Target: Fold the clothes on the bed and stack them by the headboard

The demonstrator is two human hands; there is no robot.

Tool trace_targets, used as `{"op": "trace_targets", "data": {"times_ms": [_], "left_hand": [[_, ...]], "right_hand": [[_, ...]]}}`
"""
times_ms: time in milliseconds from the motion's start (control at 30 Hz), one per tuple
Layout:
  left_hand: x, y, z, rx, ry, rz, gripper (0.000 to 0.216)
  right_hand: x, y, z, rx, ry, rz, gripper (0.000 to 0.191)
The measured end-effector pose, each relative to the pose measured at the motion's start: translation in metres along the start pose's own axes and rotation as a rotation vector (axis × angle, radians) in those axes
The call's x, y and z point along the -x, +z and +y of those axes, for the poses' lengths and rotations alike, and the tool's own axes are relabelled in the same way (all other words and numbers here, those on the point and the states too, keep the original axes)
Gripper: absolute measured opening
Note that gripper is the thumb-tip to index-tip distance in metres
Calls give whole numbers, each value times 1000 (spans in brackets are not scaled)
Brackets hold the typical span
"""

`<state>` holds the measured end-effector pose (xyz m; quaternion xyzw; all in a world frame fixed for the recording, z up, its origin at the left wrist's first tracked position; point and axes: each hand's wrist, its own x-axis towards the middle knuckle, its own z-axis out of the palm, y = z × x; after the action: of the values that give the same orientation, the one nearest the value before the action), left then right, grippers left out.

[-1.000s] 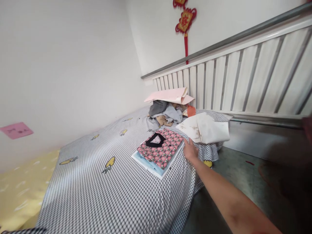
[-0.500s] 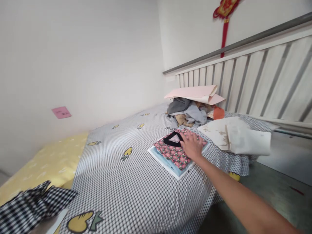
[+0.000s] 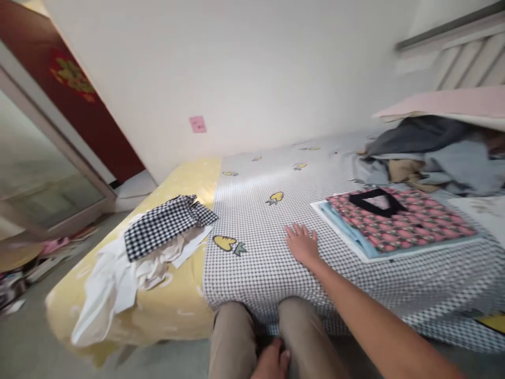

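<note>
Palm down, arm outstretched, right hand [image 3: 302, 245] lies flat and empty on the checked sheet [image 3: 252, 221].

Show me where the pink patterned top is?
In the head view, the pink patterned top lies at the right on a folded blue garment on the checked bedsheet, just right of the right hand and before the grey clothes heap.

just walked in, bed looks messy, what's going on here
A person's right hand lies flat, fingers spread, on the checked sheet, holding nothing. Just right of it sits a folded stack topped by a pink patterned garment. A black-and-white checked cloth and white cloth lie on the yellow sheet at left; loose clothes are heaped behind.
</note>
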<state>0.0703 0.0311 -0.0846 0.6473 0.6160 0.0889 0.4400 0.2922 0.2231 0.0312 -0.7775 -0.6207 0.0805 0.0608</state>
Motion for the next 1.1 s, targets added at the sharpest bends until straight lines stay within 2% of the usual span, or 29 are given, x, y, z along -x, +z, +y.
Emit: {"op": "trace_targets", "data": {"times_ms": [67,133,167,233,300,367,400,467,567,667,1100], "left_hand": [[-2,-14,5,120,58,-52,27],[-6,-40,18,300,169,-5,37],[-8,-58,27,386,242,69,41],[-13,-97,46,409,343,288,40],[-20,-135,60,267,354,531,38],[-30,-166,66,46,258,691,42],[-37,-178,64,-67,189,720,48],[-50,-193,54,-253,84,699,55],[-65,-199,31,-433,96,638,52],[-72,-196,18,-520,122,659,55],[-73,-186,17,-513,74,726,53]], "right_hand": [[5,11,-15,2,39,60,56],[9,17,-22,18,43,123,56],[10,19,-23,35,36,143,56],[11,23,-22,69,35,161,57],[10,29,-19,93,49,169,58],[8,35,-15,103,47,205,61],[6,38,-14,105,41,217,62],[3,42,-12,106,24,237,63],[2,44,-11,113,11,244,65],[3,44,-11,116,7,260,65],[6,41,-13,131,3,290,60]]}}
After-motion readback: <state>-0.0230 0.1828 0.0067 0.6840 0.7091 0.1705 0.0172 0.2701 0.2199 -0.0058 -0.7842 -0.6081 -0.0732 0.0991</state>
